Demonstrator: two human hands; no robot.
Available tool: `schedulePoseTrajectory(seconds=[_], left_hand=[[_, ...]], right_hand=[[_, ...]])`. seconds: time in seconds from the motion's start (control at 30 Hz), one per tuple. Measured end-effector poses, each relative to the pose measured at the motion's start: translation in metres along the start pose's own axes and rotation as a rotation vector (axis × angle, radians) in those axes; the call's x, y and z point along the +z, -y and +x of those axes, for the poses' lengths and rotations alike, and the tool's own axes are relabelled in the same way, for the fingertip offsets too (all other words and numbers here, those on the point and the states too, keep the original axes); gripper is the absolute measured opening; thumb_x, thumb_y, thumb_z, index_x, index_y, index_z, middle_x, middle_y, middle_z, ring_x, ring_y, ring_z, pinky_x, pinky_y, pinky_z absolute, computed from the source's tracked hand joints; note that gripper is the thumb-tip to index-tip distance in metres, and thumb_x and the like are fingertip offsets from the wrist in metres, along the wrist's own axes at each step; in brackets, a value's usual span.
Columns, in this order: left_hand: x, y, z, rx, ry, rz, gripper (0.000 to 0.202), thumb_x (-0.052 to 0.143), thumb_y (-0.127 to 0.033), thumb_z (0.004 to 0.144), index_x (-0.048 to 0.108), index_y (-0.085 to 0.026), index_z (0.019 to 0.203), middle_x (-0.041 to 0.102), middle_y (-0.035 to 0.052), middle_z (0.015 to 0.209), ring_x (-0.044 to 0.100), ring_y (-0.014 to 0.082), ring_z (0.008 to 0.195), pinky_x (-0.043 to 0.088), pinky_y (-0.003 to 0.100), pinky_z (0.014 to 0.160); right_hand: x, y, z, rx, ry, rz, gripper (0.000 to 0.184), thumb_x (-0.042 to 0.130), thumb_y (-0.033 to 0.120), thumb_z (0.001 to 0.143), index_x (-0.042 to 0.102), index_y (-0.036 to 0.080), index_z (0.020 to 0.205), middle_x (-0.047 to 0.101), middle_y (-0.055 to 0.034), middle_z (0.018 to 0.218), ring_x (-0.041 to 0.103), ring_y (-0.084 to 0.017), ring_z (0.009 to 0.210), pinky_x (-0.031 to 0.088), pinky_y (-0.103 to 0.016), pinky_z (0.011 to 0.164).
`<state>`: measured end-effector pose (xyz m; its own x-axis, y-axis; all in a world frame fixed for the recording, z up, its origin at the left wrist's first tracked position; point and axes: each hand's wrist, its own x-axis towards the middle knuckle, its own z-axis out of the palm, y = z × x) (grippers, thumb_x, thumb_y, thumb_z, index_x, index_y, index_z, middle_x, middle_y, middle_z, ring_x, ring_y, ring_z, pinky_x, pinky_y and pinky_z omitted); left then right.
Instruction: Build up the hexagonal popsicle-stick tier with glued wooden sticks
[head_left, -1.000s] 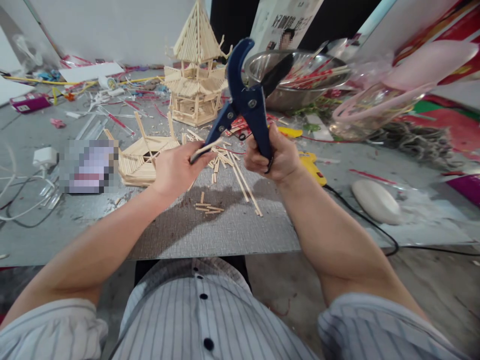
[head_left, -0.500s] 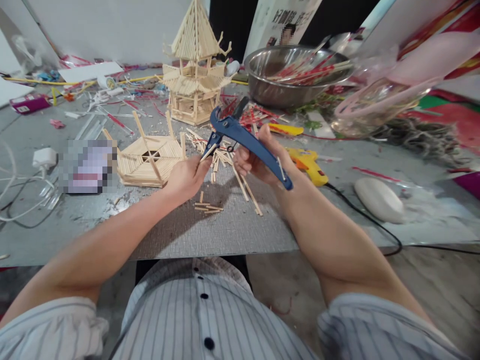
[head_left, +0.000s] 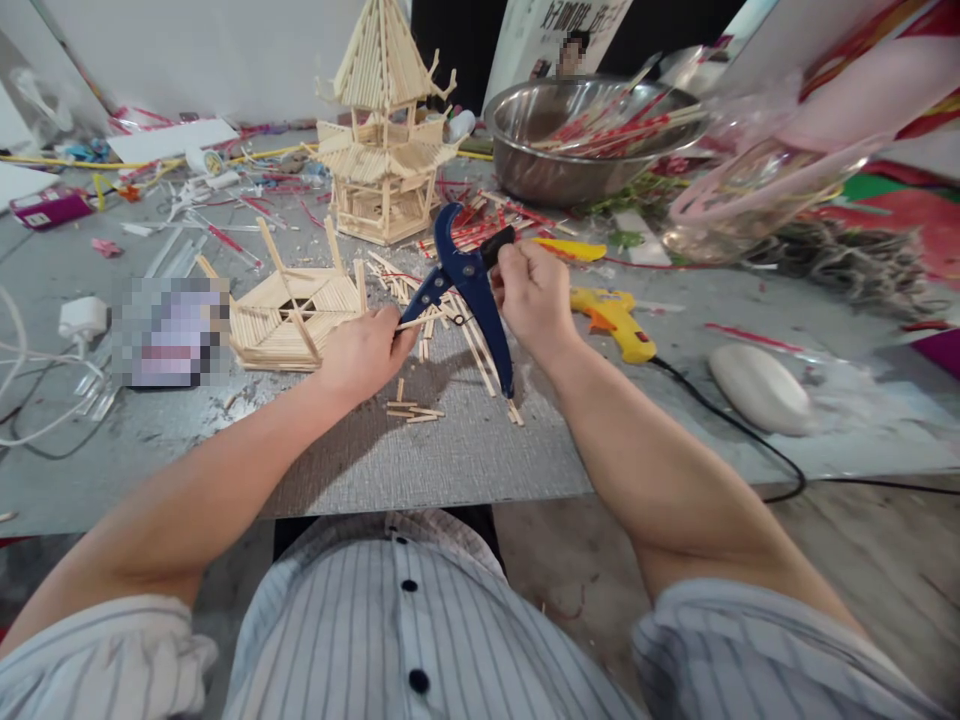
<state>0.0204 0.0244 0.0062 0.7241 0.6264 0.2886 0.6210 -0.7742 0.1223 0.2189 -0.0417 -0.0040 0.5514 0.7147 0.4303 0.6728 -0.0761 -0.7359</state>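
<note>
My right hand [head_left: 531,292] is closed round the blue cutter [head_left: 471,285], its jaws pointing left and one handle hanging down toward the table. My left hand [head_left: 365,350] pinches a thin wooden stick [head_left: 420,320] and holds its end at the cutter's jaws. Below the hands, short cut stick pieces [head_left: 414,410] lie on the grey table [head_left: 450,460]. A flat hexagonal stick roof panel [head_left: 296,312] lies just left of my left hand. Behind it stands a stick-built pagoda model [head_left: 384,130].
A yellow glue gun [head_left: 613,320] with a black cord lies right of my right hand. A steel bowl [head_left: 577,140] of red-tipped sticks stands at the back. A white oval object [head_left: 761,388] is at the right. Loose sticks, wires and scraps litter the left side.
The cutter came down from a raised, upright position to just above the table. My right hand shifted its grip nearer the cutter's head. My left hand kept the stick at the jaws.
</note>
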Motion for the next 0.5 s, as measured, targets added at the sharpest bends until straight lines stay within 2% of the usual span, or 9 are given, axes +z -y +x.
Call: schedulePoseTrajectory(seconds=[0.13,0.3,0.4,0.5], left_hand=[[-0.003,-0.002,0.001,0.000,0.052,-0.006,0.038,0.034,-0.038,0.090,0.062,-0.013,0.084,0.065,0.0120,0.070,0.058,0.0197,0.061,0.032,0.031,0.053],[-0.005,-0.003,0.003,-0.010,0.040,-0.044,0.036,0.036,-0.037,0.090,0.062,-0.014,0.081,0.062,0.0101,0.066,0.055,0.0188,0.059,0.029,0.030,0.052],[-0.005,-0.002,0.004,-0.021,0.039,-0.075,0.035,0.037,-0.037,0.089,0.061,-0.016,0.078,0.058,0.0071,0.060,0.051,0.0164,0.055,0.027,0.029,0.051],[-0.004,-0.002,0.004,-0.029,0.029,-0.104,0.034,0.037,-0.038,0.089,0.060,-0.017,0.074,0.057,0.0060,0.059,0.050,0.0157,0.053,0.026,0.029,0.051]], right_hand=[[-0.003,0.003,0.000,0.023,0.025,-0.018,0.043,0.026,0.049,0.092,0.055,0.022,0.074,0.060,-0.0066,0.074,0.062,-0.021,0.075,0.049,-0.035,0.067],[-0.001,0.011,0.000,0.092,0.032,0.096,0.046,0.024,0.051,0.091,0.055,0.022,0.075,0.053,-0.0058,0.062,0.058,-0.020,0.062,0.046,-0.035,0.058],[0.001,0.015,-0.002,0.073,-0.013,0.084,0.052,0.019,0.054,0.091,0.057,0.022,0.077,0.054,-0.0072,0.065,0.059,-0.021,0.067,0.046,-0.034,0.059],[0.002,0.018,-0.004,0.074,-0.034,0.078,0.049,0.020,0.053,0.091,0.055,0.023,0.075,0.054,-0.0067,0.069,0.059,-0.021,0.073,0.046,-0.033,0.062]])
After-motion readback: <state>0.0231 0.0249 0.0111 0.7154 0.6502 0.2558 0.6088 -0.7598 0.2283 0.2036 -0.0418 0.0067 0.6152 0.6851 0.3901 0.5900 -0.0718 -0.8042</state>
